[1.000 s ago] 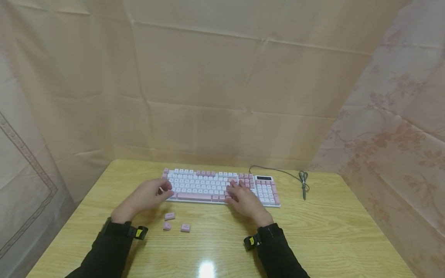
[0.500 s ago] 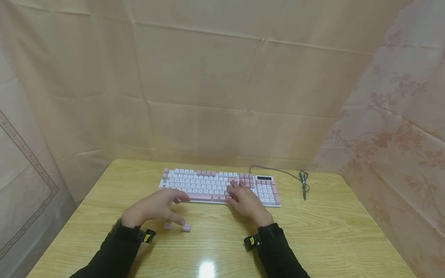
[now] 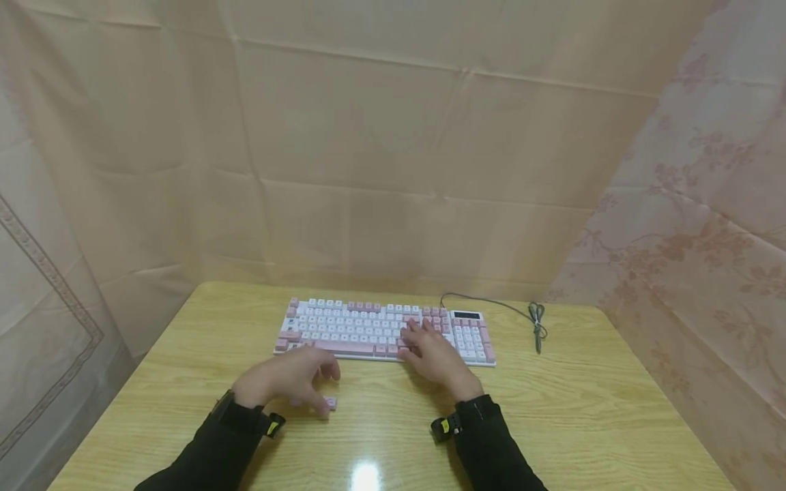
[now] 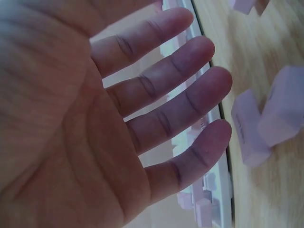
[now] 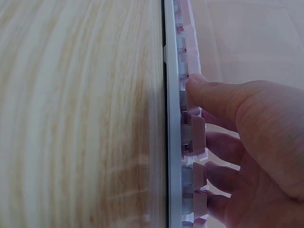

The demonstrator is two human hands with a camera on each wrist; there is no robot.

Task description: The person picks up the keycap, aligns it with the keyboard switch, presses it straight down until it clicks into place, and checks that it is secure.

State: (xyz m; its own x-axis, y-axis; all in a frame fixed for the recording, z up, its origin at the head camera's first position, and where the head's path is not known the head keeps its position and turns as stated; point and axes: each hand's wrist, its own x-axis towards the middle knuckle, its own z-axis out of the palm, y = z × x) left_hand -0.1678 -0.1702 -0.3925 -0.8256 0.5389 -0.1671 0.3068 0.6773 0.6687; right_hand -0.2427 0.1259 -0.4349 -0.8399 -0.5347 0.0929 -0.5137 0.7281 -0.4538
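A white and pink keyboard [image 3: 350,331] lies across the far half of the table. My left hand [image 3: 291,376] hovers just in front of its left end, fingers spread and loosely bent, nothing held. Beneath and beside that hand is a loose pink keycap [image 3: 332,403]; others are mostly hidden by it. The left wrist view shows two keycaps close together, a lying keycap [image 4: 249,128] and a nearer keycap [image 4: 285,107], both apart from the fingertips. My right hand [image 3: 434,354] rests on the right part of the keyboard; its thumb touches the front edge keys [image 5: 192,61].
A grey cable [image 3: 485,298] runs from behind the keyboard to a tied bundle [image 3: 537,319] on the right. A few dark key spots [image 3: 291,320] show at the keyboard's left end. Beige cloth [image 3: 393,170] hangs behind the wooden table [image 3: 571,409].
My left hand has left the keyboard's left end and come toward me and to the right, over the loose keycaps, its fingers spreading. The right hand has stayed in place.
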